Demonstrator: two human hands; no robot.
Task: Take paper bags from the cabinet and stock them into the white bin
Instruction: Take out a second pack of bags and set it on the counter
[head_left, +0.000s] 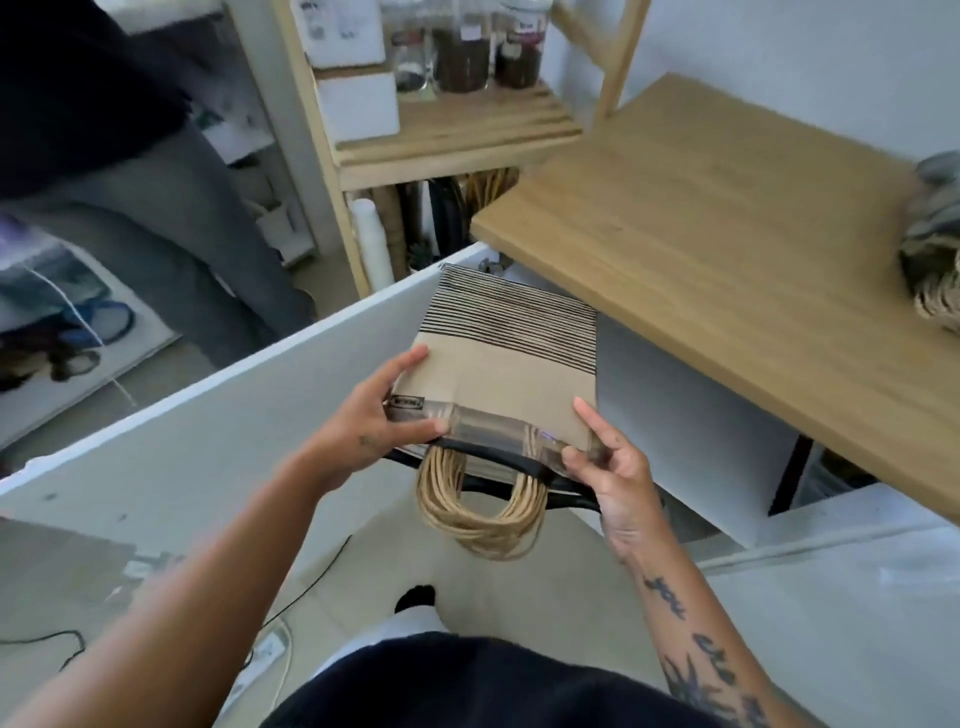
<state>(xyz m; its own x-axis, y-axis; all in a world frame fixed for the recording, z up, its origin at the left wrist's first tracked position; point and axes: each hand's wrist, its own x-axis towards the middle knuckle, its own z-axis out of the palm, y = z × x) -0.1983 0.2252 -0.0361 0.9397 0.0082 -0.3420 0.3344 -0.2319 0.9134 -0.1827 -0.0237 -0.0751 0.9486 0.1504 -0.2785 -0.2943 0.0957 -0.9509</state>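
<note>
At 6 o'clock a black-socked foot (415, 597) stands on the pale floor, with a dark cable (311, 577) running off toward 8 o'clock. Just beyond, at centre, both grips hold a flat stack of brown bags (498, 364) in the air. The left grip (374, 421) pinches the near left corner, thumb on top. The right grip (615, 478) pinches the near right corner, its forefinger lying straight along the edge. A clear band (498, 423) wraps the stack's near end. The twisted handles (483, 514) hang in a loop toward the person. The far part of the stack carries thin black stripes. A white panel (208, 415) slants from 9 o'clock up to the stack's far left corner. At 2 o'clock a wooden desk (727, 234) overhangs the stack's far right corner, with a woven thing (935, 249) at its right edge. At 12 o'clock stands a wooden shelf (457, 130) bearing jars (462, 57). At 10 o'clock another person's grey trousers (156, 208) show.
</note>
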